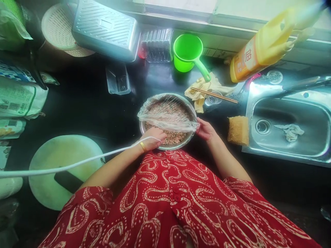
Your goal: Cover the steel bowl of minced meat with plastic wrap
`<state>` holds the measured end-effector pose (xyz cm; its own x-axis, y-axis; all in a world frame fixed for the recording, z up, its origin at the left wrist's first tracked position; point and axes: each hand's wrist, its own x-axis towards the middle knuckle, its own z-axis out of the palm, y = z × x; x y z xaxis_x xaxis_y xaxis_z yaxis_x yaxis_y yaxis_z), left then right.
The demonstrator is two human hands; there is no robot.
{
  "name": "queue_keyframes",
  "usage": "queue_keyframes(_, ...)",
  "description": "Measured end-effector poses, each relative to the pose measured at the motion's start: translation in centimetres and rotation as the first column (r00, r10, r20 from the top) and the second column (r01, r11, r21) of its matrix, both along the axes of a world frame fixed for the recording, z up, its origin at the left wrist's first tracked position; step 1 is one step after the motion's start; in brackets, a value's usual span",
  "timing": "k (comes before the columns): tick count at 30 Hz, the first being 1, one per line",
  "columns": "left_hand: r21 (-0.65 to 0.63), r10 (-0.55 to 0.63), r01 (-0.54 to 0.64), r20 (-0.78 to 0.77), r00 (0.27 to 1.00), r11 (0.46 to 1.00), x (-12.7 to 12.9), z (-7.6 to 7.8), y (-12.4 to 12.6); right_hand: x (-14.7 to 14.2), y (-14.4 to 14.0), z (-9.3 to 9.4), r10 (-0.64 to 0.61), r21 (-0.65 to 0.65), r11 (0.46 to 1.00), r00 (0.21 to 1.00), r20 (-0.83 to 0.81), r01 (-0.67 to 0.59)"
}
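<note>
A round metal bowl [192,136] of minced brownish food stands on the dark counter in front of me. Clear cling film [168,113] covers most of its top, bunched along the near side. My left hand [152,137] rests on the bowl's near rim, fingers curled on the film's edge. My right hand [205,130] pinches the film at the bowl's right rim. A gold bangle sits on my left wrist, and a white cord [77,164] crosses over that arm.
A steel sink [287,151] with a rag lies to the right, a yellow sponge [238,130] beside it. Behind the bowl are chopsticks [214,94], a green scoop [188,53], a yellow bottle [261,46] and a metal tray [106,29]. A round cutting board with a knife [59,156] sits at left.
</note>
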<state>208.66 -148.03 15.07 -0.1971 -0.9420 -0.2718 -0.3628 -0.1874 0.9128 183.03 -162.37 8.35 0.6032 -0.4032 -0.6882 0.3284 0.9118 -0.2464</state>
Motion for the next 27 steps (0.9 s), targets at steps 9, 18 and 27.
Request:
queue_keyframes(9,-0.088,-0.179,0.192,0.135,0.975,0.978,-2.4,-1.8,-1.5,0.0,0.0,-0.7,0.003,-0.003,1.000,1.000,0.028,-0.003)
queue_keyframes(18,-0.013,-0.116,0.118,0.107,0.987,0.993,-2.2,-2.3,-1.3,0.0,0.1,-0.9,-0.011,-0.003,1.000,0.998,0.057,0.011)
queue_keyframes(27,-0.045,0.181,-0.177,0.100,0.978,0.983,1.0,0.2,0.2,0.1,0.1,-0.6,-0.026,0.012,1.000,0.999,0.024,0.025)
